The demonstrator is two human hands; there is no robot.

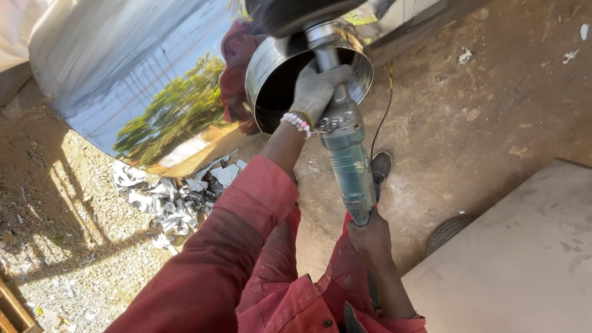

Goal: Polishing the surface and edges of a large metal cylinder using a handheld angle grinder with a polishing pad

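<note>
A long teal power polisher (346, 154) points up and away from me, its black wheel (290, 11) at the top edge pressed near the round steel neck (265, 68) of a large mirror-bright steel tank (123, 68). My left hand (316, 89), in a grey glove with a bead bracelet at the wrist, grips the tool's front handle close to the wheel. My right hand (370, 237), bare, holds the rear end of the tool body. Both arms wear red sleeves.
Dirt ground lies all around. A heap of crumpled metal scraps (172, 197) sits under the tank. A black cable (383, 111) trails over the soil. A pale flat slab (524, 259) fills the lower right, with a dark disc (447, 231) beside it. My shoe (380, 166) shows below the tool.
</note>
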